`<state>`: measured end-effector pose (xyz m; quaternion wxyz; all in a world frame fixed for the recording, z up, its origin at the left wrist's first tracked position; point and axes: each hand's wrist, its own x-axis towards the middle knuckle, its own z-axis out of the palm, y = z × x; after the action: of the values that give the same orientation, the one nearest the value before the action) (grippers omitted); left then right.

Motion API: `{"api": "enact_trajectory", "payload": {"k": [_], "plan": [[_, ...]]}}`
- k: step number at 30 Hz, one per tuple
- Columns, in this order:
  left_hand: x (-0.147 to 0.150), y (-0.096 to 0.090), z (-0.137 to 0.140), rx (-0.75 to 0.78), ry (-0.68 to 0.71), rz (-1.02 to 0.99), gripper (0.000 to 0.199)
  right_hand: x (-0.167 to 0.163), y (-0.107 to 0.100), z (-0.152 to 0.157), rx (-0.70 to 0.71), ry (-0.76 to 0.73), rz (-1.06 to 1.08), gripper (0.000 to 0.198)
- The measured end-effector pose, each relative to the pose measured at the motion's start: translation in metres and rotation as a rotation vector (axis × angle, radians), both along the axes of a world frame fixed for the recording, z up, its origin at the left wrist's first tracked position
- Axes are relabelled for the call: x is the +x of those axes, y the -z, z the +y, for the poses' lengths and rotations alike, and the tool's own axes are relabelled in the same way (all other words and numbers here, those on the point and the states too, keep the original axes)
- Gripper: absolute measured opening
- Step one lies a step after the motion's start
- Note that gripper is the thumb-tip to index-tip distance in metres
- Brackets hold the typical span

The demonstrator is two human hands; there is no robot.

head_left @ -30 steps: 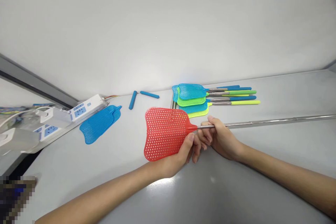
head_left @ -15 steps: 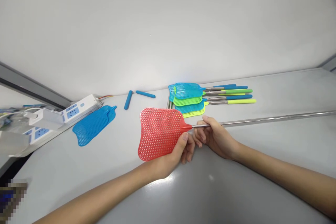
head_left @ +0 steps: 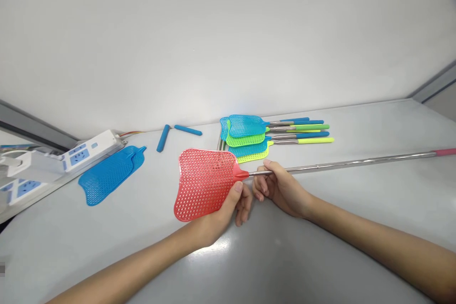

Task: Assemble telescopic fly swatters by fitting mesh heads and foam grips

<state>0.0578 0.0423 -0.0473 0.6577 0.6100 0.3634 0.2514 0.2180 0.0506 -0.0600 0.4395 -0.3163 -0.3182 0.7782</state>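
A red fly swatter [head_left: 206, 183] is held above the table, its perforated head to the left. Its telescopic metal rod is drawn out long to the right and ends in a pink-red grip [head_left: 445, 152] at the frame's edge. My left hand [head_left: 233, 204] pinches the lower right corner of the head near its neck, thumb on top. Just right of the neck, my right hand [head_left: 276, 183] is closed around the thin end of the rod. Behind them lies a pile of blue, green and yellow fly swatters [head_left: 247, 126], rods collapsed and handles pointing right.
Two loose blue swatter heads [head_left: 110, 175] lie stacked at the left, beside white power strips [head_left: 90, 152] with a plugged-in adapter. Two blue handle grips [head_left: 163, 138] rest near the wall [head_left: 213, 47]. The grey table [head_left: 302, 256] runs back to that wall.
The view has shifted right, so the scene sits farther left and the pink-red grip now shows. Both hands keep the same hold on the red fly swatter.
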Motion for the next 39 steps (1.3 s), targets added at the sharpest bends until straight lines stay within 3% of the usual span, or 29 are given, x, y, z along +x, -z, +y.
{"api": "enact_trajectory", "payload": {"k": [5,10,16,39], "plan": [[-0.001,0.004,0.011,-0.181,-0.095,-0.161,0.043,0.009,-0.003,0.01,-0.191,-0.143,0.148,0.043],[-0.003,0.002,0.021,-0.36,-0.23,-0.296,0.042,0.016,-0.004,0.015,-0.195,-0.139,0.272,0.038],[-0.004,0.001,0.023,-0.44,-0.255,-0.345,0.044,0.024,-0.001,0.022,-0.261,-0.318,0.249,0.033],[-0.002,0.004,0.016,-0.325,-0.25,-0.341,0.042,0.02,0.003,0.02,-0.202,-0.25,0.207,0.029]]}}
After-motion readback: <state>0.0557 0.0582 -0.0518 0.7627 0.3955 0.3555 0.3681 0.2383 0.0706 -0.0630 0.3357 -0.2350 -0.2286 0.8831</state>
